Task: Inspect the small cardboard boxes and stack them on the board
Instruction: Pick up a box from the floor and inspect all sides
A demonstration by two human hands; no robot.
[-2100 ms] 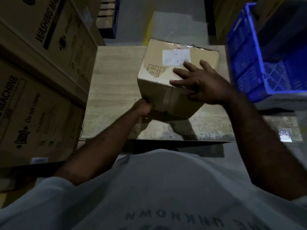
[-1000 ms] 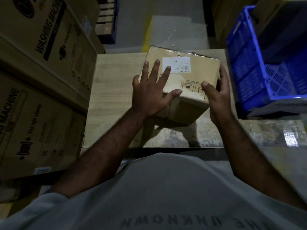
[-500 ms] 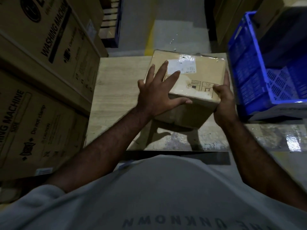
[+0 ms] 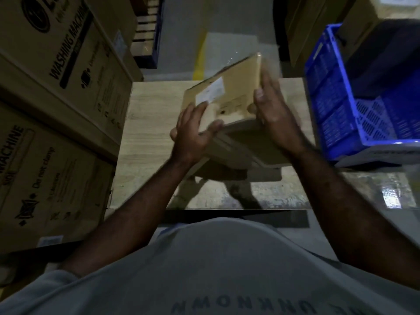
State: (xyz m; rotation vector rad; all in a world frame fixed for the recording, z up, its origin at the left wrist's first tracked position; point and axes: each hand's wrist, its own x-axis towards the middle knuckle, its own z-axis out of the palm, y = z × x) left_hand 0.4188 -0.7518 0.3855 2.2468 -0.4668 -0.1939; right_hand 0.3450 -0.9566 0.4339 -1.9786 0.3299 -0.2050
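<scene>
A small brown cardboard box with a white label is held tilted in the air above the pale wooden board, its right side raised. My left hand grips its near left corner, thumb on the labelled face. My right hand holds the right side, thumb on the top face and fingers round the far edge. The box's underside faces me and casts a shadow on the board.
Large washing machine cartons stand stacked close on the left. A blue plastic crate sits on the right next to the board. A wooden pallet and grey floor lie beyond the board.
The box has been lifted off the board and tipped, its right side rising. My left hand slid from the top to the near left corner; my right hand moved up along the right edge.
</scene>
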